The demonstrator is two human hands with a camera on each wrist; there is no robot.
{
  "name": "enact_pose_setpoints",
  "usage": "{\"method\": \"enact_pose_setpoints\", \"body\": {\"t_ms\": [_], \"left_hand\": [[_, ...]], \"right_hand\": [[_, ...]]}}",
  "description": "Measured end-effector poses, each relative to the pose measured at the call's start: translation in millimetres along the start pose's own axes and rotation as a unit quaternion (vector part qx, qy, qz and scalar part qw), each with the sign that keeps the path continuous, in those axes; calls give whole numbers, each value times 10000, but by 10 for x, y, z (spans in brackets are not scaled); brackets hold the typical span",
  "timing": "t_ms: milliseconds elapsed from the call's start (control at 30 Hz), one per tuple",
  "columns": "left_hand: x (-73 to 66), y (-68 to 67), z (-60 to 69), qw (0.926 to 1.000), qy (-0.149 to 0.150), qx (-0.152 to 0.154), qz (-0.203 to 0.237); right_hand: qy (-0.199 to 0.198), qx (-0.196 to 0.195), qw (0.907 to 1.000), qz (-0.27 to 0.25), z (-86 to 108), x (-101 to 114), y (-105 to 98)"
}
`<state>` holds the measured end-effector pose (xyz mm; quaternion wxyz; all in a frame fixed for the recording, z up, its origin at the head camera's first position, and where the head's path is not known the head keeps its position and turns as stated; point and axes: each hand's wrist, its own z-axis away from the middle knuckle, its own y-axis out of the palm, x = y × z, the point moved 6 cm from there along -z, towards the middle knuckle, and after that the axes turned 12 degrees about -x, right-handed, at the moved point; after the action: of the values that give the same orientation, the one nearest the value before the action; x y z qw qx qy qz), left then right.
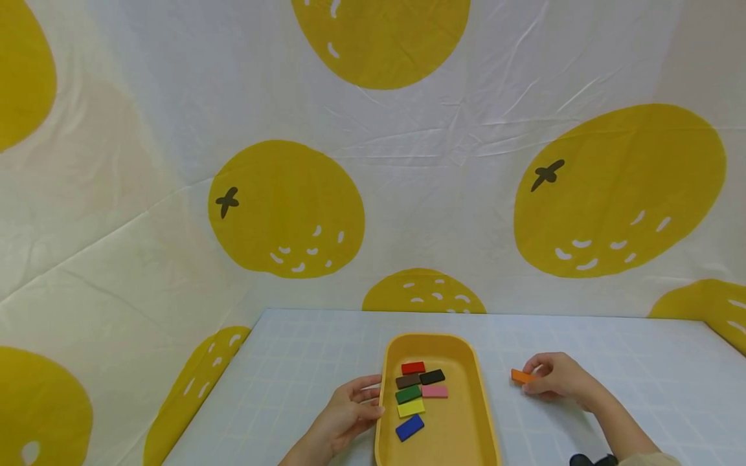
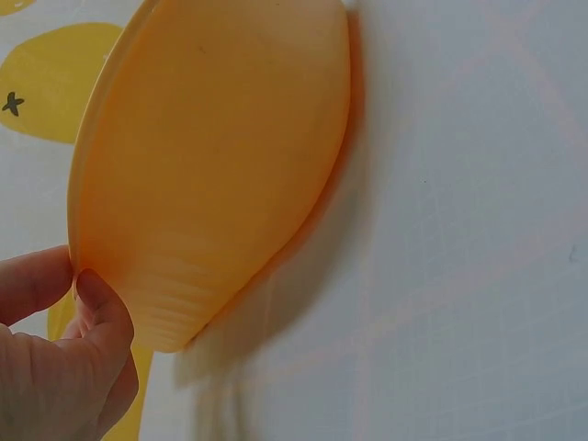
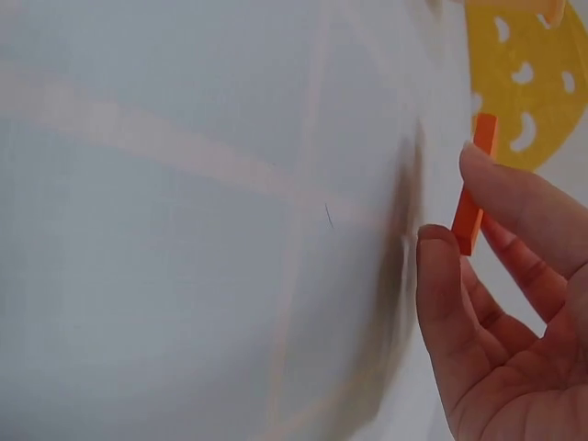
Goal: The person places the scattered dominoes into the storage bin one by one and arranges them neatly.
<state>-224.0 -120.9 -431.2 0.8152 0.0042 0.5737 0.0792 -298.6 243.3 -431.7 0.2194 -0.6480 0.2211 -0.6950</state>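
A yellow tray [image 1: 460,427] sits on the table with several small flat rectangular blocks inside, including a red block [image 1: 413,367], a pink block [image 1: 434,391] and a blue block [image 1: 410,428]. At its left side, my left hand [image 1: 348,414] holds the rim between thumb and fingers; the left wrist view shows them at the edge of the tray's outer wall [image 2: 220,156]. To the right of the tray, my right hand [image 1: 556,378] pinches an orange block [image 1: 520,377] by one end. In the right wrist view this orange block [image 3: 475,184] appears above the tabletop.
A pale gridded cloth [image 1: 315,343] covers the table. Behind and to the left hangs a white curtain [image 1: 431,194] printed with yellow fruit. Part of a black object [image 1: 591,460] shows near the right forearm at the bottom edge.
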Motion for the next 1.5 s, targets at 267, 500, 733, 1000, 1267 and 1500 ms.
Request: {"method": "enact_pose_setpoints", "body": {"t_ms": [267,500,733,1000,1267,1500], "left_hand": [[8,3,-24,9999,-47,-132,-78],[9,2,-15,10000,-18,-82,-11],[11,-1,-19,9999,-60,-96,-40],[7,-1,-27,9998,-95,-176,-78],[2,4,-28,9997,-101,-219,-95],[-2,6,-16,9996,-104,-241,-122]], "right_hand": [[-40,54,9999,-112,-5,121,-22],[-190,174,9991,-325,3,305,-15],[-330,255,9983,-396,2,413,9],[-583,387,9963,-504,7,557,34],[-687,480,9951,-530,8,682,92],[-920,554,9925,-585,18,794,128]]}}
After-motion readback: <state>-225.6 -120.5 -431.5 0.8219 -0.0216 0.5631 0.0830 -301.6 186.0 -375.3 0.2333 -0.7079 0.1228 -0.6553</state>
